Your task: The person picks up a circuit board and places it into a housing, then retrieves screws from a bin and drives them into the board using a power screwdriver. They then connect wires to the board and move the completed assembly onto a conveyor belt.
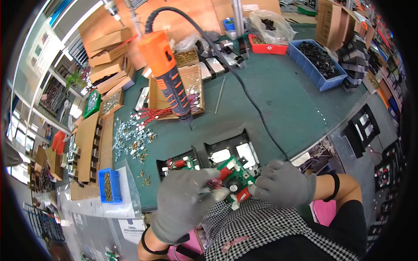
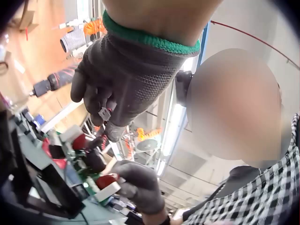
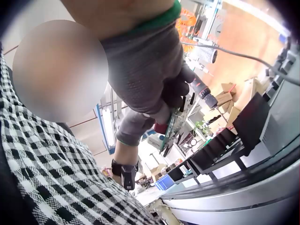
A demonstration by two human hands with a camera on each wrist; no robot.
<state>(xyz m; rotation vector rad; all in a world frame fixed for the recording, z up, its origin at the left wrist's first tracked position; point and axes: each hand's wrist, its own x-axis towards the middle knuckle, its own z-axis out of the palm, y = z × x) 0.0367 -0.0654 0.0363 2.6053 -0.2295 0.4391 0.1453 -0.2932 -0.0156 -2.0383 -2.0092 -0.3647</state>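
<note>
Both hands wear grey gloves. My right hand [image 1: 285, 185] grips the right edge of a green circuit board [image 1: 247, 177], which carries red parts and a round black part and is held tilted before the checked apron. At the board's left side, my left hand [image 1: 180, 204] pinches a small white connector [image 2: 105, 113] with thin dark and red wires. Just beyond the board lies an open black housing [image 1: 230, 141] with white plates inside. Left of it, behind the left hand, a second black housing [image 1: 160, 167] contains another green board with a red part.
An orange electric screwdriver [image 1: 165, 74] hangs over the green bench [image 1: 300, 113], its black cable [image 1: 250, 95] looping to the right. Loose metal pieces [image 1: 128, 135] and red wires [image 1: 154, 114] lie at left. A blue bin [image 1: 320, 82] of black parts stands back right.
</note>
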